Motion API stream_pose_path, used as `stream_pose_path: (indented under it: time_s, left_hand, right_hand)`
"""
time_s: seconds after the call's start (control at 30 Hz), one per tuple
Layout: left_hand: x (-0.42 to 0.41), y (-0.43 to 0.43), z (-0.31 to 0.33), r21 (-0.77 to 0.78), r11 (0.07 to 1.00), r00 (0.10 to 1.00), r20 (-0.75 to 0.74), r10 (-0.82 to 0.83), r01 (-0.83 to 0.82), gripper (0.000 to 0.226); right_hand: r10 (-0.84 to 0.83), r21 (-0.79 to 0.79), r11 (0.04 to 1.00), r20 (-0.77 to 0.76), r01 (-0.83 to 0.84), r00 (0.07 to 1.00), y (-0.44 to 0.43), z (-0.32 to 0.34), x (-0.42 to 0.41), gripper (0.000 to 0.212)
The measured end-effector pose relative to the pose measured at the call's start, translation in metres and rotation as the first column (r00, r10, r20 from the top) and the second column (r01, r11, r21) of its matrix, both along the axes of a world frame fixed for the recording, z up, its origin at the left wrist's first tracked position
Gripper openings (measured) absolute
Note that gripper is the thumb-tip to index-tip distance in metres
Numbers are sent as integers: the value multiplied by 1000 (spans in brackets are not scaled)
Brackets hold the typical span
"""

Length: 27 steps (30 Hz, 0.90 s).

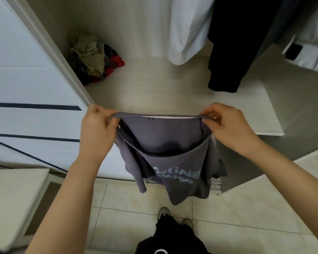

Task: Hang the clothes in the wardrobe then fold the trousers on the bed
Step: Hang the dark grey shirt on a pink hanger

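Head camera view, looking down. One soft grey-purple sweatshirt [165, 158] with pale blue lettering hangs in the air in front of an open wardrobe [154, 92], above the threshold. Its upper edge is stretched taut between two hands. The left hand [96, 125] pinches one end of that edge with curled fingers, and the right hand [226, 123] pinches the other end the same way. A thin white strip shows inside the opening; what it is cannot be told.

The fabric looks light and limp. It sags in a deep fold between the hands, with one sleeve dangling below. It will likely droop wherever it is unsupported, so the shoulder seams or the collar seem the best places to hold it while it goes onto a hanger.

Inside the wardrobe hang one long white cloth garment [187, 30] and one long black garment [233, 43], side by side. One crumpled heap of khaki, dark and red clothes [94, 59] lies in the back left corner. One white sliding door [26, 70] with dark stripes stands at the left. Below is a pale tiled floor [246, 208] and two grey shoes [163, 212]. No trousers or bed can be picked out.
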State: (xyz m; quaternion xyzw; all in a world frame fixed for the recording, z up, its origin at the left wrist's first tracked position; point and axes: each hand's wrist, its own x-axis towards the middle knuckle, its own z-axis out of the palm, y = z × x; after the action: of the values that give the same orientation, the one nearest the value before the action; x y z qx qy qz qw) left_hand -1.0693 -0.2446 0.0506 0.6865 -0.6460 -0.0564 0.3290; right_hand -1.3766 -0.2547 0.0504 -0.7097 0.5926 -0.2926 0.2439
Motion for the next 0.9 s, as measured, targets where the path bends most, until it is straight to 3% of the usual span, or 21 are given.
stream_pose_path:
  time_s: [0.23, 0.3, 0.33, 0.4, 0.47, 0.5, 0.53, 0.63, 0.7, 0.83, 0.9]
  left_hand:
    - [-2, -7, -13, 62, 993, 995, -34, 98, -96, 23]
    - [-1, -9, -13, 128, 986, 947, -289, 141, -107, 23]
    - [-1, -10, -10, 193, 977, 841, -512, 177, -89, 22]
    - [0, -12, -5, 344, 939, 483, -827, 288, 29, 16]
    - [8, -16, -5, 426, 884, 226, -896, 382, 193, 14]
    - [14, -18, -6, 455, 852, 195, -889, 415, 260, 11]
    - [18, -19, -5, 476, 817, 228, -878, 421, 326, 7]
    - [27, -17, -6, 531, 693, 533, -810, 245, 488, 13]
    - [27, -16, -8, 590, 661, 708, -695, 124, 463, 8]
    - [25, -28, -22, 587, 784, 930, -365, 32, 203, 29]
    - [24, -33, -26, 523, 850, 983, -180, 34, 66, 31]
  right_hand:
    - [-17, -143, 989, 95, 30, 995, 2, 19, 13, 12]
    - [-9, -186, 982, 87, 25, 996, 0, 21, 18, 11]
    - [-5, -204, 979, 79, 21, 997, -1, 21, 20, 12]
    - [-3, -223, 975, 62, 16, 998, -5, 21, 23, 13]
    - [-21, -241, 970, 63, 36, 998, -8, 20, 23, 14]
    - [-43, -251, 966, 75, 60, 996, -11, 20, 21, 14]
    - [-70, -258, 962, 90, 91, 993, -14, 19, 19, 14]
    - [-158, -242, 952, 136, 188, 978, -23, 19, 10, 14]
    - [-195, -224, 945, 197, 238, 961, -27, 19, 8, 14]
    - [-192, -241, 941, 192, 236, 962, -26, 17, 18, 16]
    - [-194, -274, 933, 163, 233, 967, -24, 16, 21, 16]
